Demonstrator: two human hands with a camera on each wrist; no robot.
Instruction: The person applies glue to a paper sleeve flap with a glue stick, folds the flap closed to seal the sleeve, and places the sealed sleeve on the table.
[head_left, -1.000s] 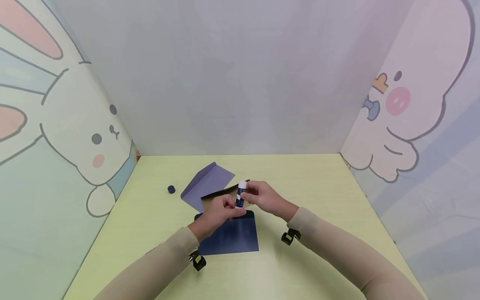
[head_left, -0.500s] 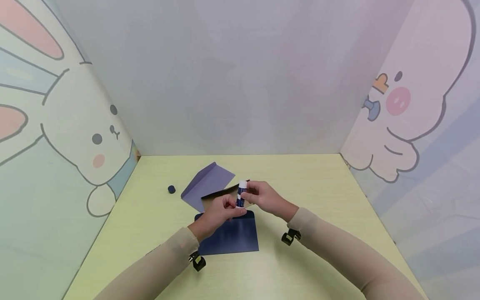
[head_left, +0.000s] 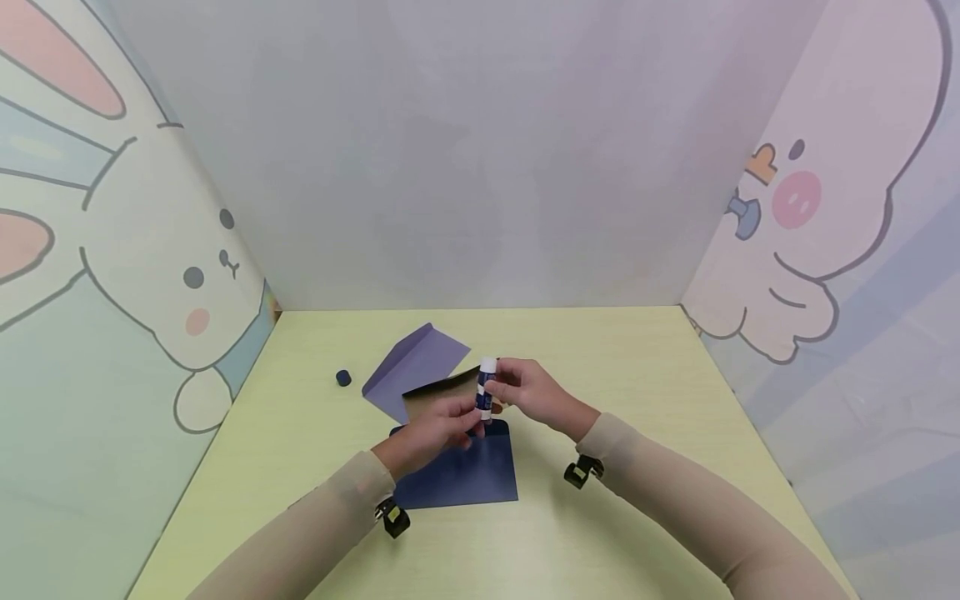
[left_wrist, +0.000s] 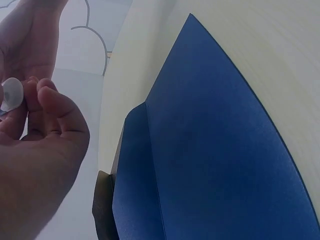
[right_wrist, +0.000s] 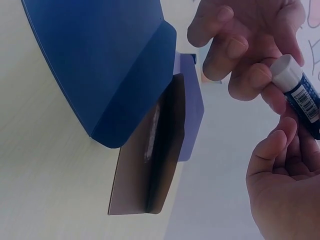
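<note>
A glue stick [head_left: 486, 389], dark blue with white ends and uncapped, is held upright above the envelopes. My right hand [head_left: 531, 390] grips its tube between thumb and fingers. My left hand [head_left: 438, 429] pinches the white lower end, shown in the right wrist view with thumb and finger at the white base [right_wrist: 286, 72]. Below the hands lies a dark blue envelope [head_left: 472, 475], flap unfolded. Behind it a brown envelope [head_left: 427, 402] has its dark flap raised, with a pale streak near the fold in the right wrist view. Part of it is hidden by the hands.
A purple envelope [head_left: 420, 362] lies at the back, flap unfolded, partly under the brown one. The dark blue cap [head_left: 343, 378] sits on the table [head_left: 615, 358] to the left. Walls with cartoon animals enclose the table's back and sides.
The left fingers have shifted around the glue stick's base, going from curled in to reaching further forward. The stick has moved slightly right and up. The envelopes and cap have stayed put.
</note>
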